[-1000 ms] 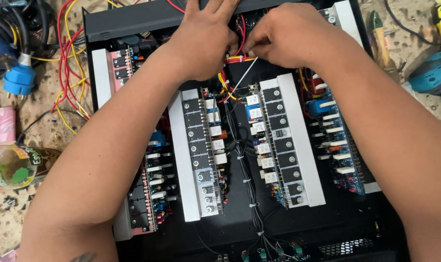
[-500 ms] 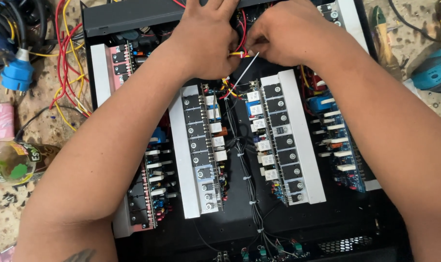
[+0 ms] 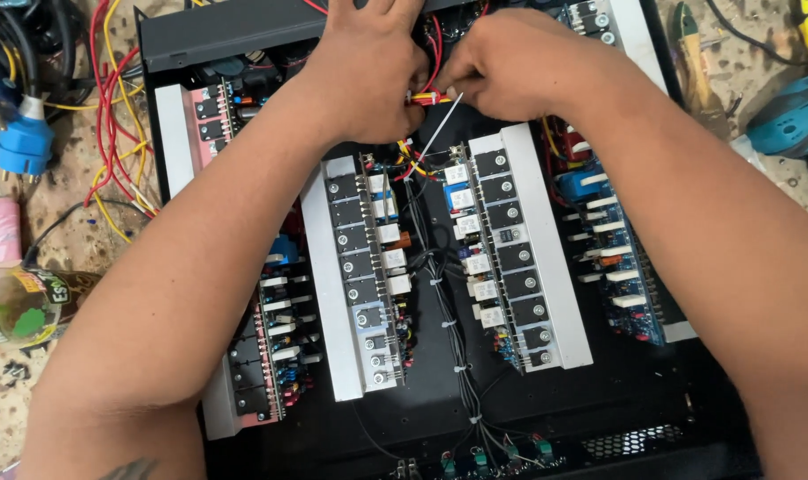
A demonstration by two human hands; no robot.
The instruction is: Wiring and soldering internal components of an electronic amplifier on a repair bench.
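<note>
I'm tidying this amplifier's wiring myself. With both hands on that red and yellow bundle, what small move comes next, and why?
Probably pull the white cable tie snug: its tail hangs loose below the wire bundle, which the left hand and right hand pinch together.

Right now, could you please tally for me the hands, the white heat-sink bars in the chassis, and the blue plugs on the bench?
Hands: 2, the left hand and the right hand, both pinching a red and yellow wire bundle.
White heat-sink bars: 4 in view, such as the one at.
Blue plugs: 1.
Total: 7.
</note>
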